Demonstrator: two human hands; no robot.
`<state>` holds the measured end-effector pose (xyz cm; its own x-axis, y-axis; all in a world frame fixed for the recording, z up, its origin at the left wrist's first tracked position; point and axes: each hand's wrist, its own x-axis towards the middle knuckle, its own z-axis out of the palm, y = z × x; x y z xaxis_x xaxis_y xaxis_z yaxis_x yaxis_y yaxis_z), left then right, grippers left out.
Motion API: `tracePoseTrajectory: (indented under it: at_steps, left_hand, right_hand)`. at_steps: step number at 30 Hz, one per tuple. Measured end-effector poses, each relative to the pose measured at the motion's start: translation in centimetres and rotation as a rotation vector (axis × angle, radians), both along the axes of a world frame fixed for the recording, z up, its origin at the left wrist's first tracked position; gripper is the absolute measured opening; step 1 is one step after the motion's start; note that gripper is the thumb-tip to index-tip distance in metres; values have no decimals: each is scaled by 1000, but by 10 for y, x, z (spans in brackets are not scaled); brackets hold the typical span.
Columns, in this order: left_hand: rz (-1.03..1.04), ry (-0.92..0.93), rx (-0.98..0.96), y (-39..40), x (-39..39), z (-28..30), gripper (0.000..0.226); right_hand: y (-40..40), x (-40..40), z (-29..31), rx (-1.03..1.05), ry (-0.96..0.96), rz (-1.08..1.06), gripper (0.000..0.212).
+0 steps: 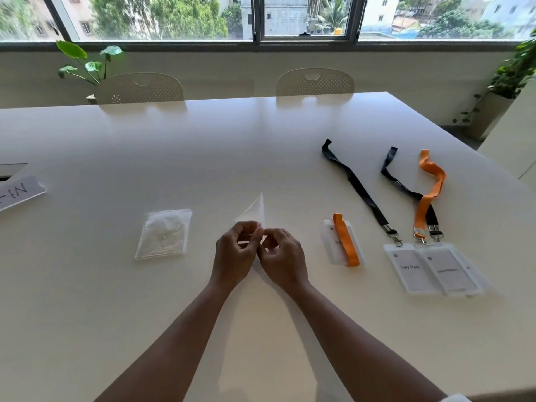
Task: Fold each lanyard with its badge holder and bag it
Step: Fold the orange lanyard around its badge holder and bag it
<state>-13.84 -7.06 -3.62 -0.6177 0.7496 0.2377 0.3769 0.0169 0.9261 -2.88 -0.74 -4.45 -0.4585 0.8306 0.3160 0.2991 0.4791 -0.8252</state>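
Observation:
My left hand (236, 253) and my right hand (282, 258) meet above the table's middle, both pinching the edge of a clear plastic bag (255, 211) whose corner sticks up behind them. To the right lies a badge holder with a folded orange lanyard (345, 240) laid across it. Farther right, three unfolded lanyards stretch away from me: a black lanyard (358, 187), another black lanyard (406, 191) and an orange lanyard (429, 192), each clipped to clear badge holders (432, 269) that overlap near the table's right side.
A stack of clear bags (164, 233) lies left of my hands. A paper label (17, 192) sits at the far left of the white table (174, 146). Two chairs (314, 82) stand at the far edge, with plants near the window.

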Motion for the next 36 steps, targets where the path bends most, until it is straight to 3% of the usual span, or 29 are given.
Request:
tracePoseTrajectory:
  at_steps: [8,18,26,32,36]
  left_hand:
    - [12,2,2,-2,0,-1,21]
    - [-9,-25,10,-4,-1,-2,4]
    - [-55,-39,20,-5,0,-3,8]
    - [-3,-6,15,-6,1,-3,10]
    - [19,23,-2,-5,2,-2,7]
  right_hand:
    - [-1,-2,1,-26,25,-17,23]
    - [1,-2,3,-188,176,-22,15]
    - [2,-3,-2,-180,225,-48,20]
    - [3,-1,-2,-217,227,-29,6]
    - [2,0,0,-230,244,1,19]
